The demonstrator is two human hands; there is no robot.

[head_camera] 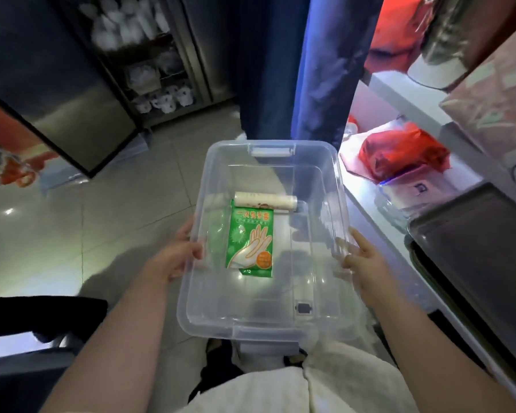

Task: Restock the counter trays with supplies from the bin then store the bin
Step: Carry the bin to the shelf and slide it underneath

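— What were my fingers doing?

— Your left-hand fingers [197,251] were curled over the long rim of the clear bin [325,210], thumb on the outside wall, closed firmly on it. Your left hand [178,254] sat at 9 o'clock on the bin. Your right hand [362,259] gripped the opposite rim at 3 o'clock, fingers wrapped on the outer wall, thumb lying along the top edge. You held the bin between both hands in front of your body, above the tiled floor [108,216].

— And what was inside the bin?

— Two things lay on its bottom, left of centre. A green glove packet [251,242] lay flat, long side pointing toward 12 o'clock. A pale roll [265,201] lay crosswise, touching the packet's far end. The rest of the bottom was bare.

— Where was the counter?

— At 3 o'clock, just beside the bin. A dark tray [483,251] sat on it nearest you. Farther along, toward 1 o'clock, a red plastic bag [399,150] rested on the white counter [367,204]. At 12 o'clock, beyond the bin's far handle [271,151], a blue curtain [310,64] hung. At 10 o'clock stood a glass-door cabinet [149,55] with white items, too blurred to name.
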